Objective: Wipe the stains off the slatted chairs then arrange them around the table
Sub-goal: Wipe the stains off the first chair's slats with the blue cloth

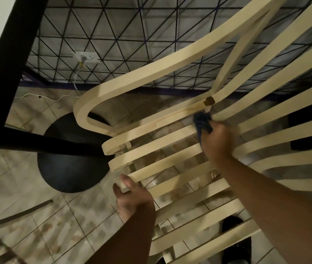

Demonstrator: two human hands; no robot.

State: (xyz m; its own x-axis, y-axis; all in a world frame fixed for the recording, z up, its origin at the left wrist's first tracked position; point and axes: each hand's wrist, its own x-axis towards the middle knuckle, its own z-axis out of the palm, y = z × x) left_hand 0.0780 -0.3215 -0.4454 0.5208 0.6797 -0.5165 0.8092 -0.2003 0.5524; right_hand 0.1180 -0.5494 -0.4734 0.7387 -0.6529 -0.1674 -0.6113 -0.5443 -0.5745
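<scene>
Right forearm comes in closest. At its end the right grip is bunched tight round a dark cloth, pressing it to the cream chair where the slats meet the side rail. Just beyond that grip, at or very near the cloth's far edge, sits the brown stain at the foot of the armrest. From that blot a paler streak runs along the rail, away to the grip's left and slightly back towards the person. That line is the long axis, so the wipe probably wants to go forward onto the blot, then leftward along the rail, not across the slats. Left grip, well to the left and nearer the body, is wrapped round a slat end at the seat's edge, likely steadying the chair. It is far from the stain, so the right is the one placed for it. Left of both, the table shows its black base on the floor.
</scene>
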